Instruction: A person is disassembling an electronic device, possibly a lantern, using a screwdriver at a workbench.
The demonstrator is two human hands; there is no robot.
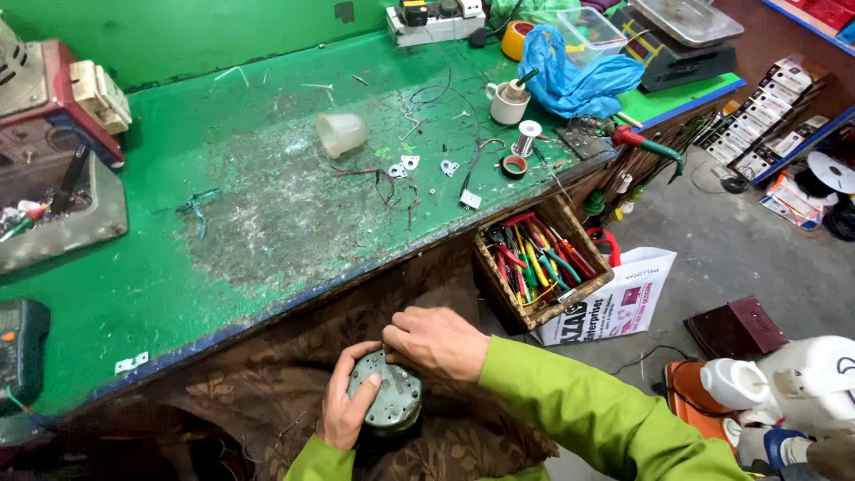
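Left hand (346, 405): cupped round the side of a round grey metal motor housing (385, 399), thumb on its top face, holding it.
Right hand (436, 341): curled over the housing's upper edge, fingertips pinched narrow at the rim; cannot tell what, if anything, is pinched.
Housing location: in the lap over brown patterned cloth (258, 392), below the front edge of the green painted worktop (160, 276), not on it.
Progress: housing looks closed, no loose cover or screws beside it; work at the rim seems just begun, most left, judging from this view.
Nearby on worktop: thin red and black wire scraps (387, 187), small white metal brackets (403, 166), translucent plastic cup lying on its side (340, 134), white mug with a tool in it (508, 101), blue plastic bag (574, 76).
Beside worktop: woven basket of red, yellow and green handled tools (537, 261), well apart from the hands.
Left edge: dark multimeter (22, 349), cut off.
Hidden: housing underside, right fingertips, any fasteners; small parts on the worktop too small to tell.
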